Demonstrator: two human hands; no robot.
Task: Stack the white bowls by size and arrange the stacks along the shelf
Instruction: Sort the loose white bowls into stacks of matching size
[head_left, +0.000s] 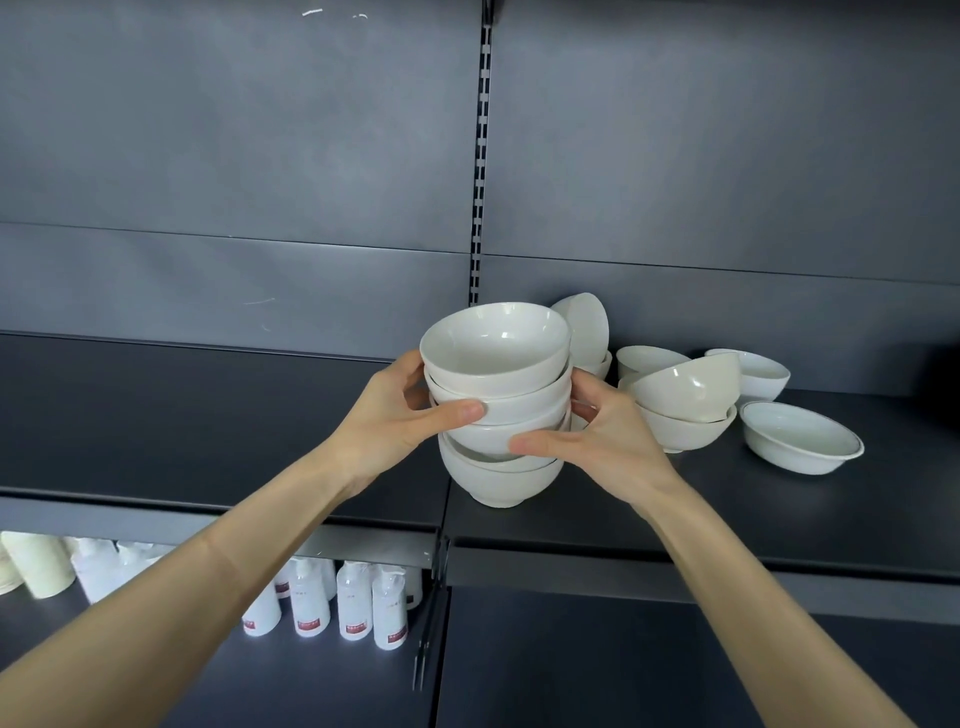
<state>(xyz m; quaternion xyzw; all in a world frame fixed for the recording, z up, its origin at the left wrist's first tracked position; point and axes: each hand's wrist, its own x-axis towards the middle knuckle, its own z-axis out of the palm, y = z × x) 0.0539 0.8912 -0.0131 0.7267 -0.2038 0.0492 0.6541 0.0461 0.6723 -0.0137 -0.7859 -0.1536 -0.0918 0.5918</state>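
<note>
The stack of bowls (496, 410), upright but leaning slightly on the shelf (208, 415), is gripped on opposite sides by the curled fingers of the left hand (395, 415) and right hand (602, 441).

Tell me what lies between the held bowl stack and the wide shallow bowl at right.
Head view: between bowl stack and shallow bowl, a short pile of white bowls, top one tilted.

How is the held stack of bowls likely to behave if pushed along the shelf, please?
The stack of bowls is tall and unevenly nested, so it may well tip. Its glossy surface looks slippery, and it probably chips easily.
</note>
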